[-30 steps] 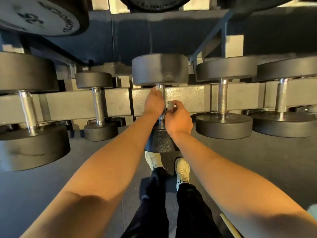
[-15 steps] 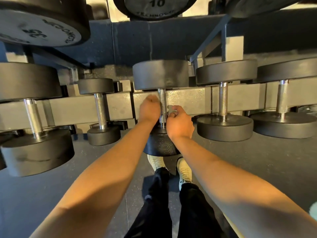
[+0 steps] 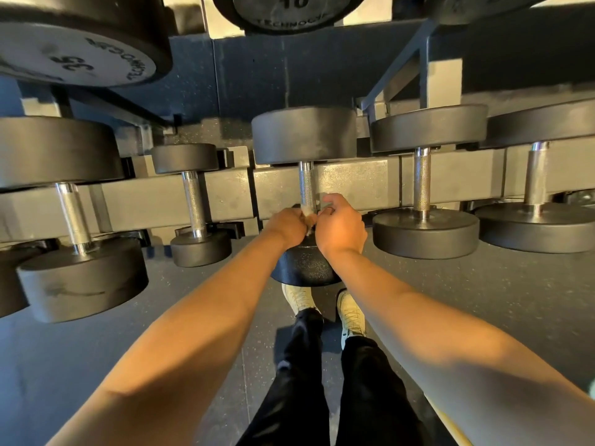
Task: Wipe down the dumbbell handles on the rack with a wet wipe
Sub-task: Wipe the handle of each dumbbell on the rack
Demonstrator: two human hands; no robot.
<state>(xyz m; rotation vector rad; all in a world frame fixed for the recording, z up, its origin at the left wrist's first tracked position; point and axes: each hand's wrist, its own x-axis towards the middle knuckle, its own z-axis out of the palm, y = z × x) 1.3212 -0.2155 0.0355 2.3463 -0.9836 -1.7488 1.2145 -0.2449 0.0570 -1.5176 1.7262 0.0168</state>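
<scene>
Below plates point(image 3: 291, 9) marked "10" and "35", both hands point(image 3: 288, 225) point(image 3: 341, 228) pinching a wipe point(image 3: 309, 217) around the handle point(image 3: 306, 185).

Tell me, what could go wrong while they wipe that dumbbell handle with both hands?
1. The wipe is only a small scrap pinched between the left hand and right hand; it could slip out.
2. Both hands crowd the handle's near end, so its upper part may get missed.
3. The shoes sit right below the dumbbell; nudging it loose could hurt.
</scene>
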